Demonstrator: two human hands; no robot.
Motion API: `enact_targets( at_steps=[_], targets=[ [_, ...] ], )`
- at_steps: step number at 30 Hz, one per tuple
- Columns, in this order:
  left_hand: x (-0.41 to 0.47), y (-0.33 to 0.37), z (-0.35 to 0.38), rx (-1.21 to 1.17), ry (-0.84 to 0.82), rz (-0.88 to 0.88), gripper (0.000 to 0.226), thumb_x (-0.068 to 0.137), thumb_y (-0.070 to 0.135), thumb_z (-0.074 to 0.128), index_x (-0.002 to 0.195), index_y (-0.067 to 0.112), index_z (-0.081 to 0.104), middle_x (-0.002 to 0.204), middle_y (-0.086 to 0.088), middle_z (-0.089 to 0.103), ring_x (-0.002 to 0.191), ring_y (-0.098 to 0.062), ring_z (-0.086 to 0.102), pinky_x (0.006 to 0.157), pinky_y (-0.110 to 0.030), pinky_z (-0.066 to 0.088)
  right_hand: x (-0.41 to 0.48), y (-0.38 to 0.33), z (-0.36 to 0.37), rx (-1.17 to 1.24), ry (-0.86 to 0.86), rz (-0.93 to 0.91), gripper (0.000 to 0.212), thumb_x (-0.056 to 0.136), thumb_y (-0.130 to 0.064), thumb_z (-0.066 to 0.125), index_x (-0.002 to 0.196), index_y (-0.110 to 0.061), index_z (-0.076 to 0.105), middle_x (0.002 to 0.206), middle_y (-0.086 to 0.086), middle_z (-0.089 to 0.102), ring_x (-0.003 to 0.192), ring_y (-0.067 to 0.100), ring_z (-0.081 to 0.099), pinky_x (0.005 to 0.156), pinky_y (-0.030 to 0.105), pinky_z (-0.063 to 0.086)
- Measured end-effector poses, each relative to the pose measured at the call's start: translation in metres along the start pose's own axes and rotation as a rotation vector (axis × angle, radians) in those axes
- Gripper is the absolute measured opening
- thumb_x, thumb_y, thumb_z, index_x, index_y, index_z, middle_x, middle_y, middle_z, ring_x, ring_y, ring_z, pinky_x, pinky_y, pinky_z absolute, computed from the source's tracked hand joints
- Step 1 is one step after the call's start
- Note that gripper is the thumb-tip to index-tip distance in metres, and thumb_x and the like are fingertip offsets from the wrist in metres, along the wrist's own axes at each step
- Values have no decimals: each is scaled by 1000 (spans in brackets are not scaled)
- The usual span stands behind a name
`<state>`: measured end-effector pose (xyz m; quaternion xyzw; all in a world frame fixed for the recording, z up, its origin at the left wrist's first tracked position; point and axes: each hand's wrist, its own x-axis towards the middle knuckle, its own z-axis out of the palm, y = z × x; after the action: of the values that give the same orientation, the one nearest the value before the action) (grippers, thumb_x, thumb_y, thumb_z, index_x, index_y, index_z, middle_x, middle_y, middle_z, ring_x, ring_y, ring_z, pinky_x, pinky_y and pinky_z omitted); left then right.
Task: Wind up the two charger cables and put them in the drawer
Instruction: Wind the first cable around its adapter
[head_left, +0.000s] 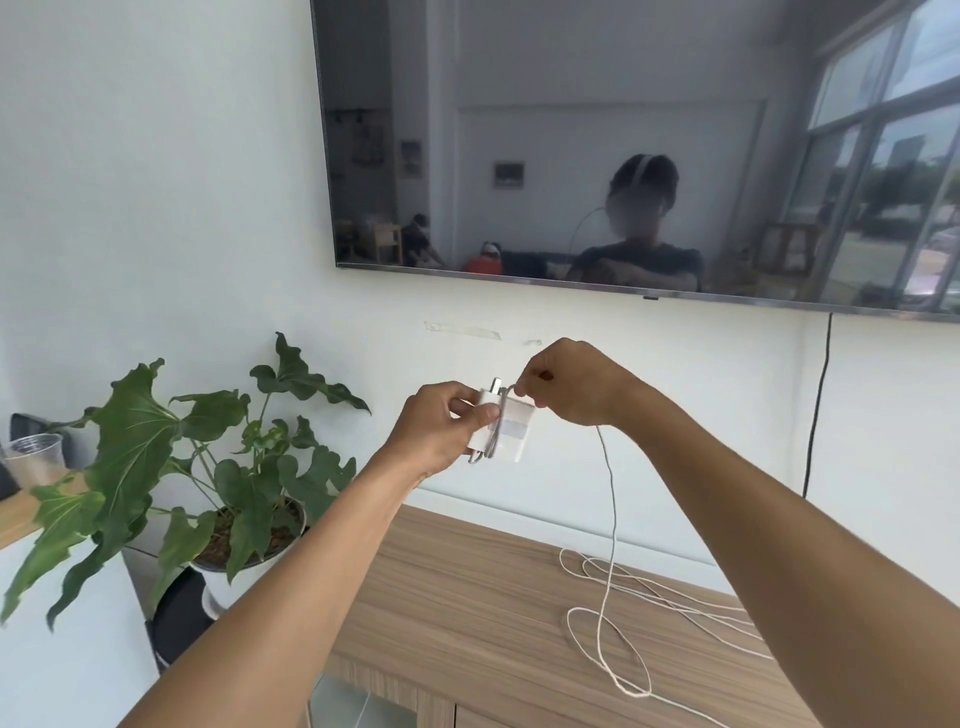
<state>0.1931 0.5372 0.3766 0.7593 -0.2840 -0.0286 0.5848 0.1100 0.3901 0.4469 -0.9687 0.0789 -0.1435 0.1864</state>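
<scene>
Left hand: the left hand is closed around the white charger brick, held up in the air above the wooden cabinet top
Right hand: the right hand pinches the cable just above the brick's upper edge
Turns laid: a few loops seem to cross the brick, though the count is unclear
Slack: the rest hangs down and lies in loose loops towards the right edge of the cabinet top
Winding well: keep the brick steady, lay each turn beside the last, and keep tension light so nothing kinks
Watch for: tangles as the loops lift
Drawer: not clearly in view
</scene>
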Motion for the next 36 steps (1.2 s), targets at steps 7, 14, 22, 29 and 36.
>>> enact_targets(
  at_steps=[7,14,22,29,36],
  targets=[
    [14,16,7,-308,105,-137,21,85,20,71,95,2,66,98,-23,69,78,-35,70,68,-44,61,-14,-6,28,-106,345,-171,26,94,-22,43,79,-12,62,74,9,62,67,34,54,60,37,46],
    [19,38,-1,-511,69,-184,27,89,19,67,99,-6,66,87,-19,71,68,-32,71,61,-35,62,-31,12,57,243,545,-306,17,96,-17,50,91,-16,67,63,1,57,55,21,47,55,35,45],
    [15,46,-1,-581,28,-145,24,90,19,65,95,-4,67,86,-16,70,64,-28,70,59,-33,61,-39,15,75,691,457,-100,19,95,-27,57,80,-14,60,62,-8,59,48,9,46,50,22,41],
    [6,44,-10,-580,-147,-109,29,89,24,62,99,-3,67,95,-17,68,76,-30,68,63,-35,61,-32,29,78,771,316,-86,18,95,-20,58,79,-18,66,62,-3,54,50,13,44,52,20,40],
    [-1,45,-26,-330,-374,12,45,76,29,67,108,-3,66,97,-16,68,85,-26,65,67,-35,61,-23,42,52,788,14,-12,32,96,-4,52,65,-8,61,52,-5,52,43,9,36,46,22,29]
  ],
)
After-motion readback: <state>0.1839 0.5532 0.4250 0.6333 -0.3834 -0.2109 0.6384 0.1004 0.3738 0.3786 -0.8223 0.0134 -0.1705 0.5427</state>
